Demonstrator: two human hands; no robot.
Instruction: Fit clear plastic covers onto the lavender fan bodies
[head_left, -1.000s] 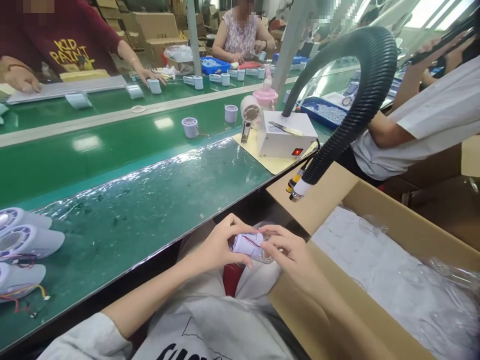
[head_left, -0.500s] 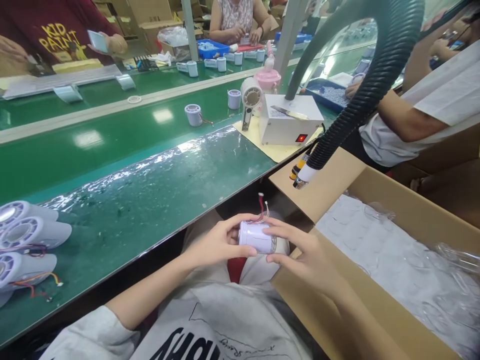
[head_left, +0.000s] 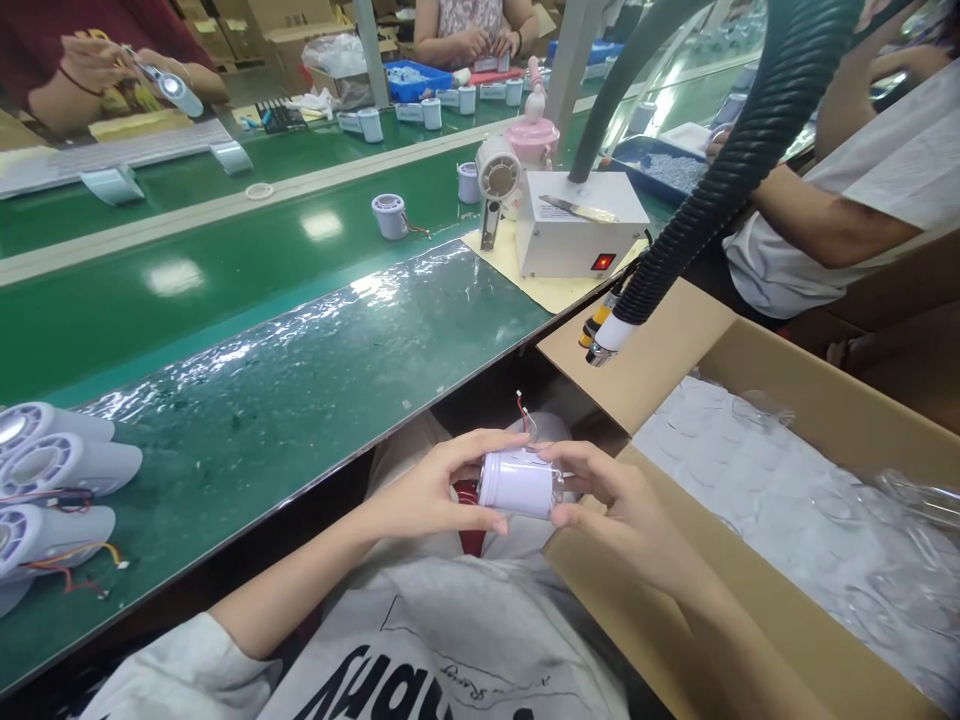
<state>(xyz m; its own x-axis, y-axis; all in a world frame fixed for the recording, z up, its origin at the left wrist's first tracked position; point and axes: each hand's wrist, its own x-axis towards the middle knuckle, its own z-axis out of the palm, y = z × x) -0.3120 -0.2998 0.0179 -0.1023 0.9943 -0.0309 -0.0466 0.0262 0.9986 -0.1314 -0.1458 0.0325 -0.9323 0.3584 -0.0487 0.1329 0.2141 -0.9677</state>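
Observation:
Above my lap, a pale lavender cylindrical fan housing [head_left: 517, 484] lies on its side between my hands. My left hand [head_left: 442, 485] is closed round its left end, thumb below and fingers above. At the right end, where a clear plastic edge shows, my right hand [head_left: 604, 490] grips with its thumb and fingers. Thin red and white wires [head_left: 525, 410] with a small connector stick up behind the housing. The fingertips on its far side are hidden.
Several similar housings [head_left: 71, 465] lie at the bench's left edge. A cardboard box [head_left: 817, 390] holding clear plastic parts [head_left: 780, 520] stands to my right. Ahead are a white machine [head_left: 577, 225] with a black hose [head_left: 757, 160] and a small handheld fan [head_left: 495, 185]. Other people work nearby.
The housing has shifted slightly right and down in my hands. My right hand has moved outward toward its right end. The co-worker at upper left now holds a handheld fan at a different angle.

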